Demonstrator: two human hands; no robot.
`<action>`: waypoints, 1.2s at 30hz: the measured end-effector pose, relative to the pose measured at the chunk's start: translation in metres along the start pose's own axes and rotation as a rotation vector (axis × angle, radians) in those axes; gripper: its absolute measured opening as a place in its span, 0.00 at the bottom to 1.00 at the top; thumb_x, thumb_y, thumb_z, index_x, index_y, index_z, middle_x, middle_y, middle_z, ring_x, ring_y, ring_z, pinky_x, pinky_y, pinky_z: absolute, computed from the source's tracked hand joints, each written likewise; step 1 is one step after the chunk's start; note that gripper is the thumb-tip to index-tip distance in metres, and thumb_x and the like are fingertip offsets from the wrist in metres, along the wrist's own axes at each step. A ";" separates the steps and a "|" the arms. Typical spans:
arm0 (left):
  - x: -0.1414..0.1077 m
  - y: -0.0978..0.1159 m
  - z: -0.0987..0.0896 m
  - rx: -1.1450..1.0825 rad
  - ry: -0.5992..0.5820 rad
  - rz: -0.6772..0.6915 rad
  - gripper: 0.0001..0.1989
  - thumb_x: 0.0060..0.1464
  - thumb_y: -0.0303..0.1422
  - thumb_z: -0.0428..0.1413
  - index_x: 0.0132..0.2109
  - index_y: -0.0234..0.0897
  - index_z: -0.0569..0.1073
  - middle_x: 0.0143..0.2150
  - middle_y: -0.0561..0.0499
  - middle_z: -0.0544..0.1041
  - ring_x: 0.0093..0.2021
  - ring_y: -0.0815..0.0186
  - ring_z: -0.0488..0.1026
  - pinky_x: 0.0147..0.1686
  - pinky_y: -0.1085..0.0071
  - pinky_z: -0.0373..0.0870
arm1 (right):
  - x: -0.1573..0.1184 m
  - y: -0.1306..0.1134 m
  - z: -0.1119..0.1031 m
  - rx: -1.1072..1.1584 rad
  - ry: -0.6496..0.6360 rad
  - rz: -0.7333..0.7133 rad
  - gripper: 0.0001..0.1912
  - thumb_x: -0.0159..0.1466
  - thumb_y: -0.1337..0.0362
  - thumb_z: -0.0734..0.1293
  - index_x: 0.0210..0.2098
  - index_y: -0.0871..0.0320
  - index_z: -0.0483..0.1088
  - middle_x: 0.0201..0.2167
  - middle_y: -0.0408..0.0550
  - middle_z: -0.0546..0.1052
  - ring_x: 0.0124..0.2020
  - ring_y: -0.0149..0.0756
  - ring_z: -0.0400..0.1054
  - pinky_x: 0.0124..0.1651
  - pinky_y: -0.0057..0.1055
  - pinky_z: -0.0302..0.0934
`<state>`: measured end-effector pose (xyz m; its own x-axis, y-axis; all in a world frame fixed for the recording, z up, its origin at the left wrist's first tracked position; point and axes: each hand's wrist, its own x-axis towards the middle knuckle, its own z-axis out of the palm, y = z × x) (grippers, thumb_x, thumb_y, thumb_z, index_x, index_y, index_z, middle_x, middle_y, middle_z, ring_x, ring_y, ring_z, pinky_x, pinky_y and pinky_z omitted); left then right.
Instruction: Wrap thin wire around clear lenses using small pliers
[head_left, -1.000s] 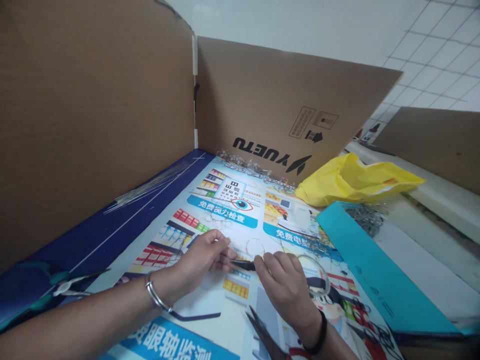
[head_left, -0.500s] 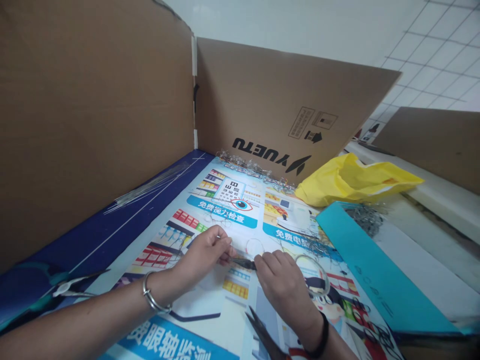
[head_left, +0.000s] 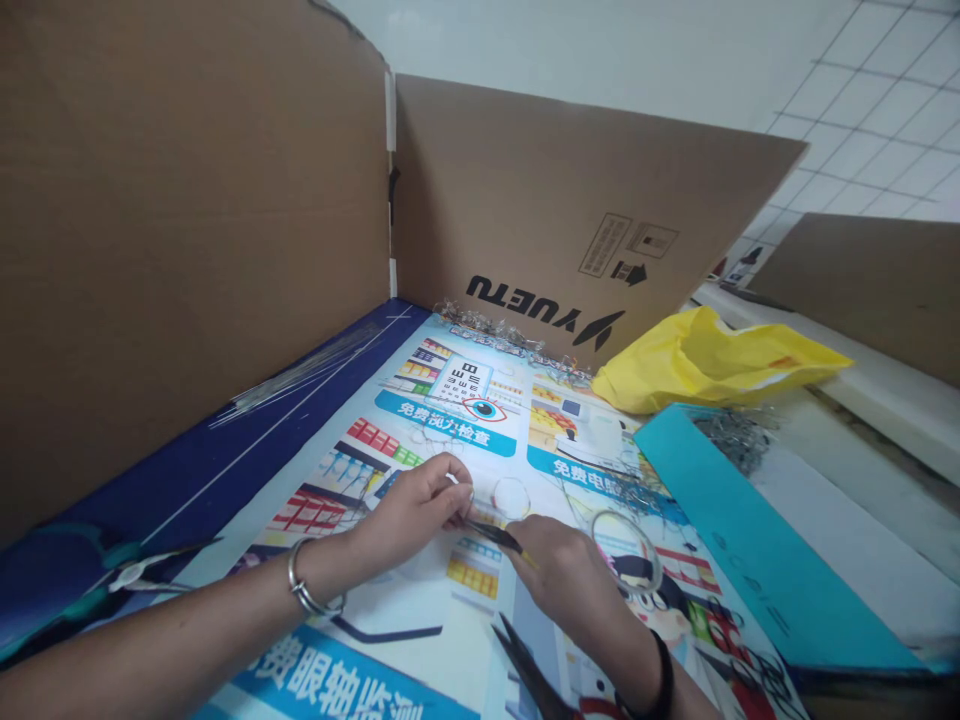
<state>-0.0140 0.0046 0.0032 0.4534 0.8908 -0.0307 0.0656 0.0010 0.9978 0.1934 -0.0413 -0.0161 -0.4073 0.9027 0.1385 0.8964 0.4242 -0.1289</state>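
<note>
My right hand [head_left: 566, 570] is closed around small pliers [head_left: 495, 536] with dark, narrow jaws and a bit of yellow handle showing. The pliers' tip reaches to the fingertips of my left hand [head_left: 431, 500], which are pinched together. Whatever lies between those fingertips is too small to make out. Just beyond the pliers is a thin wire ring [head_left: 511, 496] on the printed poster [head_left: 405, 560]. A coil of pale wire [head_left: 628, 550] rests to the right of my right hand. Below the hands, dark-bladed scissors [head_left: 525, 665] lie with their points apart.
Cardboard panels [head_left: 585, 190] wall the left and back. Wire scraps [head_left: 502, 335] line the back edge. Thin straight wires [head_left: 300, 370] and teal-handled scissors [head_left: 97, 580] lie left. Rightward are a yellow bag [head_left: 712, 365], a turquoise box [head_left: 750, 540] with tangled wire, and black loops [head_left: 757, 660].
My right hand has turned and dropped slightly, so more of the pliers, including the yellow handle, shows. My left hand stays almost in place, still pinched.
</note>
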 end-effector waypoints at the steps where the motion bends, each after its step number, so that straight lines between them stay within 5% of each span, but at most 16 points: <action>1: 0.001 0.000 -0.001 -0.028 -0.017 -0.017 0.07 0.54 0.34 0.49 0.40 0.38 0.66 0.28 0.54 0.75 0.29 0.68 0.71 0.33 0.71 0.68 | 0.000 0.000 0.001 0.003 0.018 -0.008 0.07 0.64 0.64 0.59 0.32 0.55 0.68 0.28 0.44 0.73 0.31 0.34 0.66 0.33 0.28 0.51; 4: 0.002 -0.001 -0.003 -0.032 -0.036 -0.076 0.11 0.52 0.36 0.50 0.42 0.36 0.70 0.28 0.54 0.75 0.28 0.69 0.71 0.33 0.71 0.68 | 0.001 0.001 0.005 -0.010 0.107 -0.042 0.04 0.62 0.67 0.61 0.32 0.56 0.68 0.28 0.45 0.71 0.32 0.35 0.64 0.35 0.29 0.51; 13: 0.006 -0.001 0.001 -0.032 0.052 -0.166 0.07 0.47 0.32 0.52 0.24 0.35 0.67 0.20 0.57 0.69 0.21 0.72 0.65 0.25 0.75 0.63 | 0.002 -0.006 0.004 -0.139 0.355 -0.137 0.05 0.60 0.68 0.62 0.36 0.59 0.68 0.29 0.49 0.68 0.34 0.39 0.59 0.39 0.36 0.52; 21: 0.003 -0.014 0.007 -0.196 0.024 -0.251 0.07 0.48 0.35 0.52 0.27 0.37 0.64 0.23 0.53 0.75 0.24 0.68 0.70 0.24 0.73 0.64 | -0.004 -0.018 -0.001 -0.388 0.378 -0.307 0.11 0.62 0.71 0.58 0.43 0.61 0.68 0.34 0.51 0.69 0.35 0.39 0.59 0.39 0.39 0.52; 36: 0.001 -0.018 0.012 -0.190 0.054 -0.280 0.09 0.50 0.38 0.51 0.28 0.37 0.63 0.25 0.51 0.76 0.24 0.66 0.72 0.24 0.71 0.67 | -0.004 -0.022 -0.003 -0.452 0.393 -0.343 0.13 0.63 0.72 0.56 0.44 0.61 0.68 0.36 0.52 0.70 0.36 0.40 0.60 0.42 0.41 0.52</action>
<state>-0.0038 -0.0002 -0.0151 0.3928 0.8668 -0.3072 0.0121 0.3291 0.9442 0.1760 -0.0540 -0.0110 -0.6636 0.5939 0.4548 0.7480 0.5324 0.3962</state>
